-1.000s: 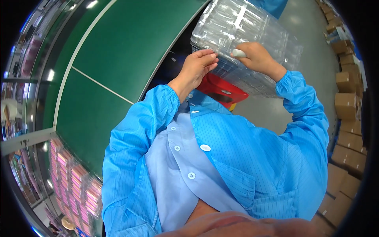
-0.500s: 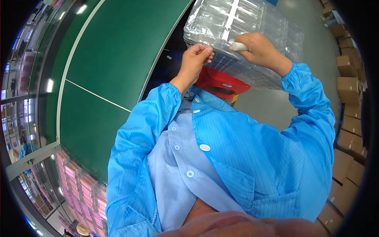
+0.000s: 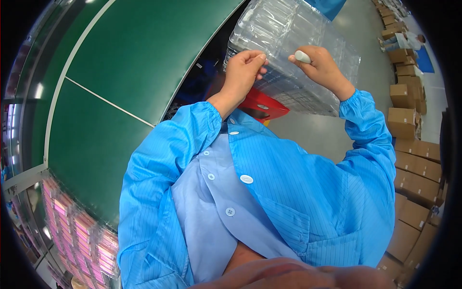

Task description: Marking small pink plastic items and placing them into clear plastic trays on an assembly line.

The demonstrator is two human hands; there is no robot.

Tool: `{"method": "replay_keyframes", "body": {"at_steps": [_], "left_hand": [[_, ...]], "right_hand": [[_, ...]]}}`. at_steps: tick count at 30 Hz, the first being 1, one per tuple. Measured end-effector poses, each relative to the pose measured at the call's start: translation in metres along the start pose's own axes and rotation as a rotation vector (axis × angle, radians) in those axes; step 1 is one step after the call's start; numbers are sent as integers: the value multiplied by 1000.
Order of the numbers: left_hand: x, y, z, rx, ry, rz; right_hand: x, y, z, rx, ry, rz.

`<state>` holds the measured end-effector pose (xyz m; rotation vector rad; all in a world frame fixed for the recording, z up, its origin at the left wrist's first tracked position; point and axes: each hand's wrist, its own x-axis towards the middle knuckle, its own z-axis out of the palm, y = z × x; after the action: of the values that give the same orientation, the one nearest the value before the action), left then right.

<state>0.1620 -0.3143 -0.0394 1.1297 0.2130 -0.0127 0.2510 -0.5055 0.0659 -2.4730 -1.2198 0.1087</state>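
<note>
A tall stack of clear plastic trays (image 3: 284,29) stands in front of me. At its near upper edge is my left hand (image 3: 243,72), thumb and forefinger pinched together; whatever lies between them is too small to make out. To the right, my right hand (image 3: 320,67) is closed round a white rounded stick (image 3: 302,57), like a thick handle. Its end pokes out toward the left hand, and the rest is hidden in the fist. The right hand is raised over the near side of the stack, apart from the left.
A green table (image 3: 120,58) with white lines fills the left. Below the stack shows a red plastic thing (image 3: 264,106). Pink items in clear trays (image 3: 79,231) are piled at the lower left. Cardboard boxes (image 3: 402,123) line the right, with a person (image 3: 404,41) far off.
The view has swung, so the boxes and table sit further left. The hands are a little farther apart. A bright white band seen earlier across the trays no longer shows.
</note>
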Motion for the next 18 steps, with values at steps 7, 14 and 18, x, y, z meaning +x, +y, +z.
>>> {"method": "replay_keyframes", "body": {"at_steps": [7, 14, 18], "left_hand": [[5, 7, 2, -356, -150, 34], [18, -8, -8, -271, -207, 89], [19, -5, -13, -257, -202, 68]], "right_hand": [[1, -5, -8, 4, -12, 47], [-4, 9, -14, 141, 20, 183], [-3, -8, -9, 221, 50, 146]]}}
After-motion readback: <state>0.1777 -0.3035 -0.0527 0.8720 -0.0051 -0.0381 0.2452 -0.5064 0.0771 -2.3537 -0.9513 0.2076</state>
